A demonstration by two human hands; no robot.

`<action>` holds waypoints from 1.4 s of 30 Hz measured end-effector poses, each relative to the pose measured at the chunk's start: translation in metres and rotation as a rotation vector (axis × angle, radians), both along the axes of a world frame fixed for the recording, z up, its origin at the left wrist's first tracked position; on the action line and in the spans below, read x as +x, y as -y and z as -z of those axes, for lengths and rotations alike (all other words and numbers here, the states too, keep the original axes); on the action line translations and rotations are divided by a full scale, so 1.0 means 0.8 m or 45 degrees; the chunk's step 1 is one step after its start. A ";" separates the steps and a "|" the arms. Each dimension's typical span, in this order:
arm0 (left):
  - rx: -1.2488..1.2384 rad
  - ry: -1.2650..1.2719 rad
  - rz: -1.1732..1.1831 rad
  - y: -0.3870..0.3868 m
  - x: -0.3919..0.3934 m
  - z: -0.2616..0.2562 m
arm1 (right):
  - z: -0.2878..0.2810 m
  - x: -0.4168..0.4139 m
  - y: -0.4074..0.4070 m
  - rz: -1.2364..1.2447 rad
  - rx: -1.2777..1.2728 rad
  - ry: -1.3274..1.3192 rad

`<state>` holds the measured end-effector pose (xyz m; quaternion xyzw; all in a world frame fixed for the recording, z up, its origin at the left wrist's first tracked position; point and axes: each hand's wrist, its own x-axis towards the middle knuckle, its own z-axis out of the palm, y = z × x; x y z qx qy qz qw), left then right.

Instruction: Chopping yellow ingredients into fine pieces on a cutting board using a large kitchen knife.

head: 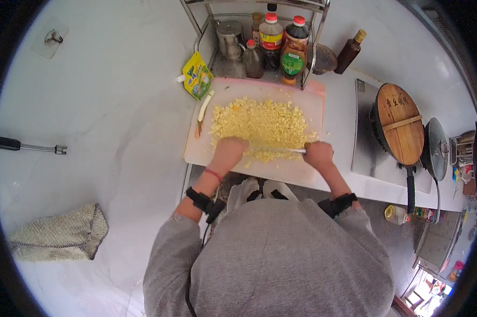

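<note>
A wide layer of finely chopped pale yellow food (pixel 262 119) covers the middle of a white cutting board (pixel 286 174). My right hand (pixel 319 153) is closed on the handle of a knife (pixel 278 149), whose blade lies level over the near edge of the pieces. At the blade's other end is my left hand (pixel 230 150), its fingers curled; whether they grip the blade is hidden. A piece of scallion stalk (pixel 206 105) rests on the board's left side.
Behind the board, a metal rack (pixel 258 75) holds sauce bottles (pixel 271 35) and a metal pot (pixel 229 39). A yellow pouch (pixel 198 76) leans at its left. Rightward stands a wok with a wooden lid (pixel 399 126). A towel (pixel 64 233) and a black-handled lighter (pixel 28 145) lie left.
</note>
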<state>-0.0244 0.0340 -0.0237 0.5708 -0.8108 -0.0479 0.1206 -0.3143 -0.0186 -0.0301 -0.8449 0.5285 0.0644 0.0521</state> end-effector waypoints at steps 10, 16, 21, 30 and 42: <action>-0.116 -0.043 0.014 0.040 -0.002 -0.002 | -0.003 0.008 0.037 0.065 0.038 -0.028; -0.088 -0.046 -0.038 0.036 0.002 -0.007 | -0.023 0.011 0.039 0.094 0.083 -0.038; -0.034 0.069 0.023 0.046 0.005 -0.002 | -0.014 0.012 0.046 0.050 0.067 -0.047; 0.136 -0.044 0.004 0.030 -0.006 -0.015 | -0.012 0.006 0.035 0.049 0.094 -0.031; -0.106 -0.092 -0.012 0.041 -0.017 -0.027 | -0.026 0.013 0.029 0.019 0.089 -0.029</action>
